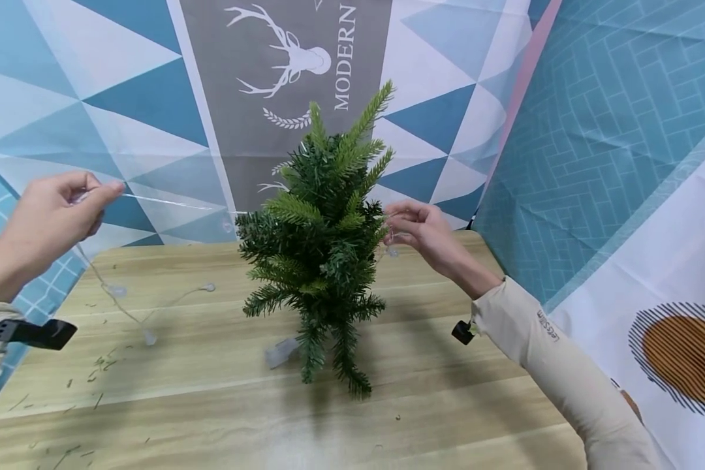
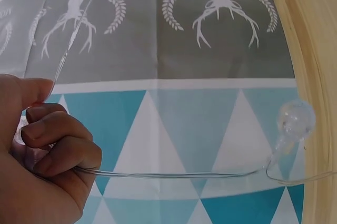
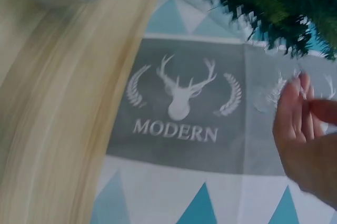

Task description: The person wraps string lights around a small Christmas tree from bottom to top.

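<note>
A small artificial Christmas tree [image 1: 323,241] stands upright on the wooden table. Thumb and curled fingers of my left hand [image 1: 59,219] pinch a clear string of lights [image 1: 176,202] to the left of the tree. From there the wire runs taut to the tree's left side, while another length hangs to the table. A round bulb [image 2: 296,120] shows on the hanging part in the left wrist view. Close against the tree's right side, my right hand [image 1: 424,238] pinches the string, with a bulb [image 1: 392,251] just below. Branches hide the wire behind the tree.
A translucent box [image 1: 282,352] lies by the tree's base. Loose bulbs [image 1: 149,337] and fallen green needles [image 1: 102,365] lie on the table's [image 1: 446,405] left part. A patterned cloth [image 1: 282,65] hangs behind, another cloth [image 1: 634,117] at the right.
</note>
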Tool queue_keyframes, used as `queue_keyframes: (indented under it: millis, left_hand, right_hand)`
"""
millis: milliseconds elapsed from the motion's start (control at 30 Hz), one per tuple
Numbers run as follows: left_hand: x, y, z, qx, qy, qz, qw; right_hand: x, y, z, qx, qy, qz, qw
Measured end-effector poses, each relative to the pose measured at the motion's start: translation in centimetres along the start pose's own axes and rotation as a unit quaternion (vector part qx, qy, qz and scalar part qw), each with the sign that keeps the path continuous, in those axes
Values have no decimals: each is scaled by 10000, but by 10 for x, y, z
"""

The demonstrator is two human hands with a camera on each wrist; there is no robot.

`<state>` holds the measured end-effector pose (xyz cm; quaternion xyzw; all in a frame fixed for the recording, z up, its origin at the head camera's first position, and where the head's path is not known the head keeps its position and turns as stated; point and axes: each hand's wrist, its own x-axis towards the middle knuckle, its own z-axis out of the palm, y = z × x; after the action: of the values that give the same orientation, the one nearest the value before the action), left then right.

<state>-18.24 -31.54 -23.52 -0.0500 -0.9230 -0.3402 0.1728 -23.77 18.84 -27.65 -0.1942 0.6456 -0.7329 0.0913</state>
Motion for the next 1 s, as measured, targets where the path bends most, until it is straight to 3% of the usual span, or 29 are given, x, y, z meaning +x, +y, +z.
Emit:
queue_keyframes:
  millis: [133,300,467,567,633,700,867,1000]
  left_hand:
    - [1,6,4,-352,80,-7,9993]
    - [1,6,5,-1363,475,416,9887]
    - [-9,-2,-2,-1789,690,766,9784]
    - [-16,-6,-6,-1939,643,794,9757]
    - [-20,-8,-8,-2272,520,826,9690]
    - [-23,-10,-9,-2859,325,994,9525]
    - [-30,-12,-14,-4264,-401,1529,8906]
    - [-34,-11,-18,-4582,-799,1685,8691]
  right_hand:
    - [-2,-3,6,401,349,-396,9978]
    - [-13,-4,5,565,-159,-568,9967]
    - [-23,-2,-1,-134,-947,-241,9951]
    - [-26,2,-2,-561,-1189,114,9913]
    - [-28,4,-4,-762,-1224,225,9893]
    - [-29,6,-5,-986,-1254,234,9869]
    - [-32,9,-11,-1471,-1414,166,9788]
    - [-38,9,-15,-1505,-1392,174,9786]
